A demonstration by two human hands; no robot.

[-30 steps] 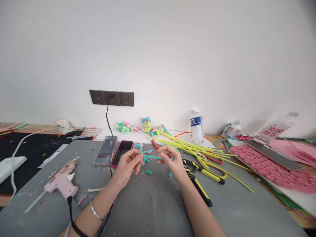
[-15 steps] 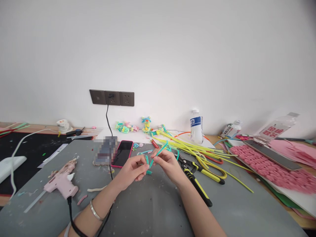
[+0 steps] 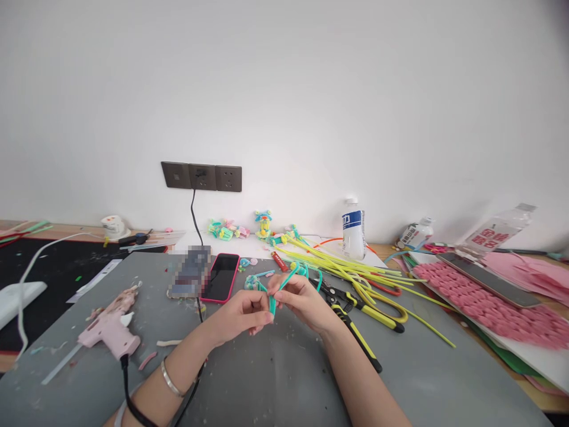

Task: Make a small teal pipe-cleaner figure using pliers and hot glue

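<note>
Over the middle of the grey mat, my left hand (image 3: 244, 313) and my right hand (image 3: 302, 299) meet at their fingertips. Between them is a bent teal pipe cleaner (image 3: 290, 276). My left fingers and thumb pinch its lower folded part, while my right thumb and forefinger grip the strand that slants up to the right. Part of the bend is hidden behind the fingers. Just behind lie small teal and blue pieces (image 3: 251, 282) and a red lighter-like stick (image 3: 280, 261). Yellow-handled pliers (image 3: 355, 332) rest to the right of my right hand.
Yellow pipe cleaners (image 3: 338, 264) spread across the right side. A pink glue gun (image 3: 111, 332) with a black cord lies left. Two phones, one with a pink edge (image 3: 222, 277), sit behind my left hand. Small figures (image 3: 263, 225) and a bottle (image 3: 353, 231) stand by the wall.
The teal pipe cleaner has been bent further, its folded part now hanging between my fingertips. My left hand has moved slightly right and down; my right hand has stayed close to its place.
</note>
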